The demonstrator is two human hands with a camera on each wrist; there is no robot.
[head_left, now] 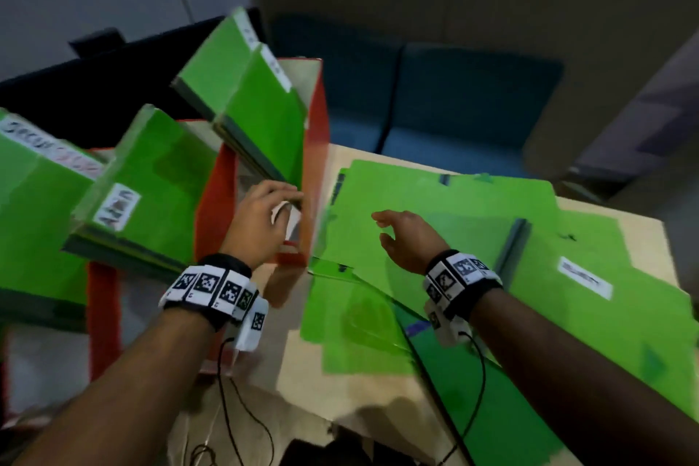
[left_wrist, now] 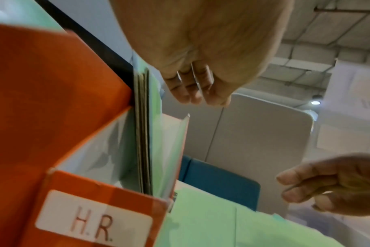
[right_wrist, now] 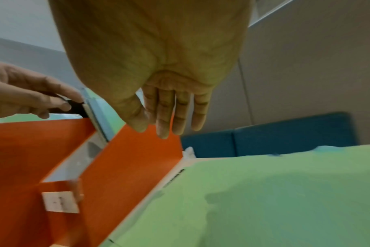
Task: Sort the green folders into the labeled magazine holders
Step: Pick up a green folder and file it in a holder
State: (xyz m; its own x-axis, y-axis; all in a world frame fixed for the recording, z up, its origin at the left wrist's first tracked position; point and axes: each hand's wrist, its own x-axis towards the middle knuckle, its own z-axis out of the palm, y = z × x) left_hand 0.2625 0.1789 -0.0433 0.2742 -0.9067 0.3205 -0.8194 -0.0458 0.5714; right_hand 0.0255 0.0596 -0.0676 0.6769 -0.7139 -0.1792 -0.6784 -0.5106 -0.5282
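Several green folders (head_left: 264, 117) stand tilted in an orange magazine holder (head_left: 316, 147) labeled "H.R." (left_wrist: 93, 222). My left hand (head_left: 291, 200) pinches the lower edge of these folders (right_wrist: 99, 117) just above the holder's low front. More green folders (head_left: 151, 182) lean in other orange holders to the left. Loose green folders (head_left: 454, 208) lie spread on the table at the right, one with a white label (head_left: 584, 278). My right hand (head_left: 382, 227) hovers over them with straight fingers (right_wrist: 171, 123) and holds nothing.
The wooden table (head_left: 302, 371) carries black cables (head_left: 227, 409) near its front edge. A blue sofa (head_left: 454, 95) stands behind the table. A dark screen (head_left: 94, 79) sits behind the holders at the back left.
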